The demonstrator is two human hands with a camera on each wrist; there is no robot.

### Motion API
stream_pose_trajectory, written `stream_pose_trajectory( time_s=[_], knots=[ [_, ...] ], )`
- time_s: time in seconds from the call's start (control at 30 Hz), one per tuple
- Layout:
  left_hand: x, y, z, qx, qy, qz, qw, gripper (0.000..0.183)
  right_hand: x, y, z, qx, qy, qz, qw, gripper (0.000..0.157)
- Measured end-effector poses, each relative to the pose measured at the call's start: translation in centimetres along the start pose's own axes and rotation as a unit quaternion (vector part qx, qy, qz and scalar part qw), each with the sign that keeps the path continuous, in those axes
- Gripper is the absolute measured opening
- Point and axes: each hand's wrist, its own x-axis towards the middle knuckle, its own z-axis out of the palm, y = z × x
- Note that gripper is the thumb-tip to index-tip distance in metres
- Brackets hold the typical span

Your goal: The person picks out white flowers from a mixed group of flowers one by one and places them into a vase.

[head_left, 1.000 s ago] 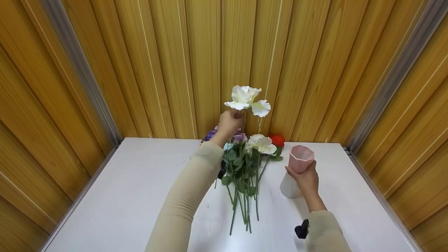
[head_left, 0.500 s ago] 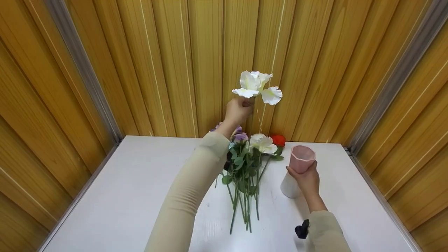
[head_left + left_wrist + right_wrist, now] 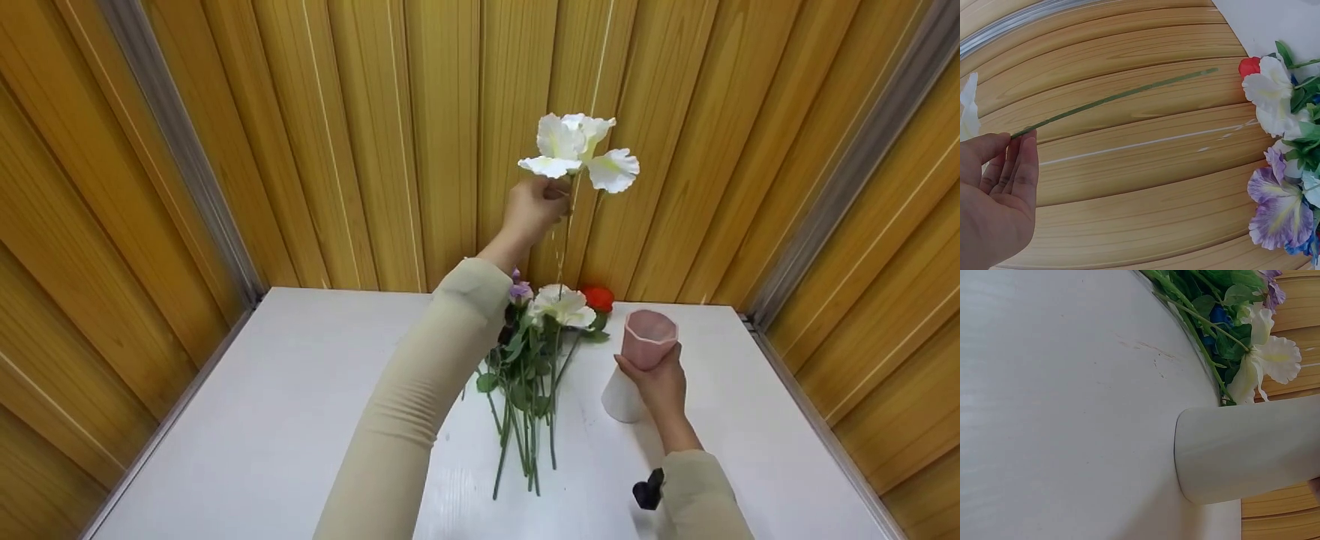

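Note:
High above the far edge of the table, my left hand (image 3: 536, 206) pinches the stem of a white iris (image 3: 577, 150) just under its bloom. In the left wrist view the thin green stem (image 3: 1117, 97) runs free from between thumb and fingertips. My right hand (image 3: 660, 382) grips a vase (image 3: 649, 341) around its middle; it has a pink faceted top and a white lower part. The vase stands upright on the table, its mouth facing up. From the right wrist view only the vase's white base (image 3: 1241, 450) and a bit of finger show.
A pile of cut flowers lies on the white table (image 3: 337, 375) left of the vase: a white bloom (image 3: 562, 306), a red flower (image 3: 598, 298), purple ones (image 3: 1280, 208) and leafy stems (image 3: 525, 420). Wood-patterned panels (image 3: 442, 150) rise behind and at both sides.
My left hand has risen and moved right, lifting the white iris higher above the pile and toward the vase. The right hand and the vase have stayed in place.

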Motion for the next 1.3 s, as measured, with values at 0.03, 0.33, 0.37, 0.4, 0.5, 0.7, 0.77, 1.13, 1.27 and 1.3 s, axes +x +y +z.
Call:
stream_pose_trajectory(
  time_s=[0.03, 0.33, 0.37, 0.4, 0.5, 0.7, 0.77, 1.13, 1.27, 1.3],
  knots=[
    [0.1, 0.3, 0.1, -0.002, -0.001, 0.002, 1.0, 0.027, 0.0, 0.0, 0.0, 0.001, -0.004, 0.003, 1.0, 0.095],
    [0.9, 1.8, 2.1, 0.032, -0.009, 0.027, 0.9991, 0.028, 0.1, 0.0, -0.3, -0.004, -0.015, 0.005, 1.0, 0.096],
    [1.0, 1.9, 2.4, 0.035, -0.009, 0.029, 0.9989, 0.028, 0.0, 0.0, -0.3, -0.006, -0.013, 0.003, 1.0, 0.095],
    [0.9, 2.1, 2.6, 0.033, -0.011, 0.03, 0.9989, 0.028, 0.0, 0.1, -0.3, -0.006, -0.01, 0.0, 1.0, 0.095],
    [0.7, 2.6, 3.3, 0.016, -0.016, 0.03, 0.9993, 0.026, 0.0, 0.1, -0.2, -0.005, -0.008, -0.003, 1.0, 0.094],
    [0.5, 3.4, 4.7, -0.024, -0.029, 0.031, 0.9988, 0.023, 0.0, 0.0, -0.3, -0.006, -0.013, 0.006, 1.0, 0.094],
    [0.5, 3.5, 5.2, -0.028, -0.031, 0.035, 0.9985, 0.023, 0.0, 0.0, -0.4, -0.008, -0.013, 0.008, 1.0, 0.095],
    [-0.2, 3.8, 8.1, -0.035, -0.048, 0.036, 0.9976, 0.023, -0.2, 0.0, -0.8, -0.025, -0.019, 0.027, 0.999, 0.1],
    [-0.6, 3.7, 8.9, -0.055, -0.057, 0.039, 0.9961, 0.023, -0.3, -0.1, -0.9, -0.019, -0.027, 0.036, 0.999, 0.101],
    [-0.7, 3.6, 9.1, -0.065, -0.064, 0.04, 0.995, 0.024, -0.4, -0.1, -0.9, -0.018, -0.025, 0.035, 0.999, 0.1]
  ],
)
